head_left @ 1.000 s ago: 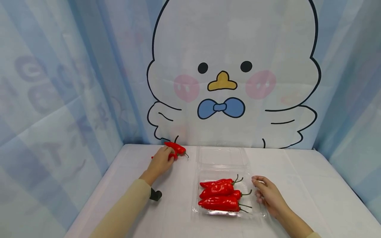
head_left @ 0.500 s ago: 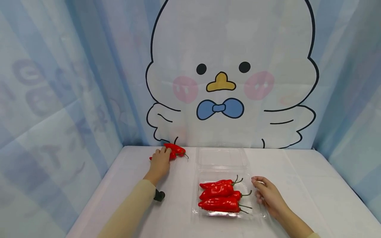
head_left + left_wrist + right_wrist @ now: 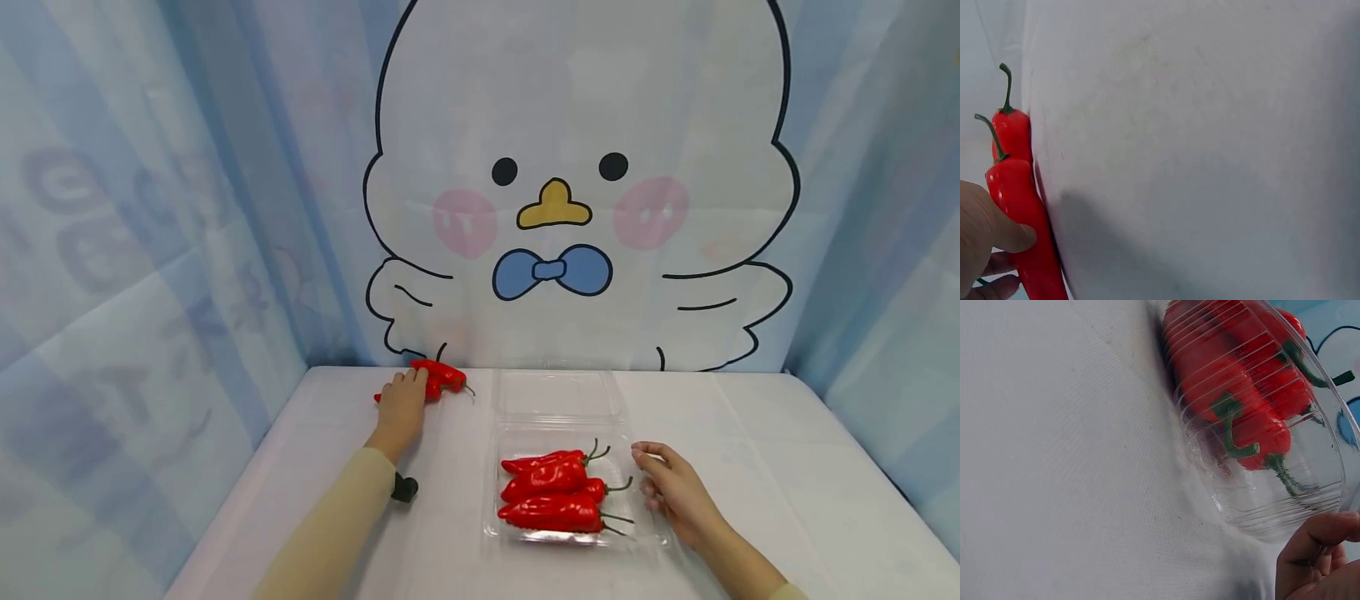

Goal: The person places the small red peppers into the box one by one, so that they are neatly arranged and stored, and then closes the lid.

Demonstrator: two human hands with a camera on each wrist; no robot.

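At the back left of the table, my left hand (image 3: 401,410) pinches a long red pepper (image 3: 1019,197), thumb on one side and fingers on the other. A second red pepper (image 3: 450,377) lies just behind it, its green stem pointing right. Several more red peppers (image 3: 558,512) lie side by side in a clear plastic clamshell box (image 3: 491,525) at the front middle, stems to the right. My right hand (image 3: 681,493) holds the box's right rim, thumb tip above and the other fingers curled beneath, partly seen through the plastic.
The box's clear lid (image 3: 558,393) lies folded back behind it. White cloth covers the table (image 3: 765,467), and a curtain with a cartoon bird (image 3: 555,200) hangs at its back edge. A dark camera piece (image 3: 405,488) sits by the left wrist.
My left hand has shifted slightly left, its fingers now lying flatter over the nearer pepper. My right hand and the filled box have stayed in place.
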